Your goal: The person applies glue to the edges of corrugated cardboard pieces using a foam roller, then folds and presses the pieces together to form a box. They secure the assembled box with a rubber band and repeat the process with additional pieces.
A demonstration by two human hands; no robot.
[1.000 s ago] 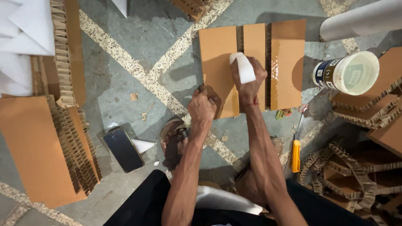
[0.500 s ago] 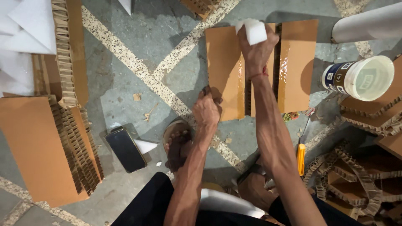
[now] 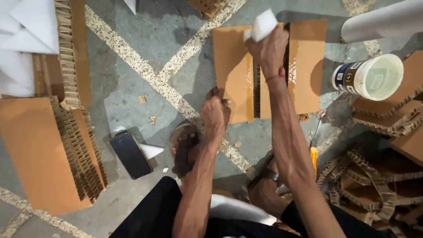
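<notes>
Brown cardboard panels (image 3: 235, 70) lie side by side on the grey floor ahead of me, with honeycomb edges showing between them. My left hand (image 3: 215, 110) presses down on the near left corner of the left panel. My right hand (image 3: 269, 48) is closed on a white sponge block (image 3: 263, 24) at the far end of the middle strip. The right panel (image 3: 308, 66) shines wet along its left edge.
A white tub (image 3: 369, 77) of pale glue lies tipped at the right, under a white tube (image 3: 383, 20). Honeycomb cardboard stacks (image 3: 48, 145) fill the left, more scraps (image 3: 374, 176) the right. A dark phone (image 3: 130, 154) lies by my sandalled foot (image 3: 185, 147). A yellow-handled tool (image 3: 313, 154) rests behind my right arm.
My right hand has slid the white sponge away from me along the panels, from their middle to the far edge. My left hand stayed on the near corner.
</notes>
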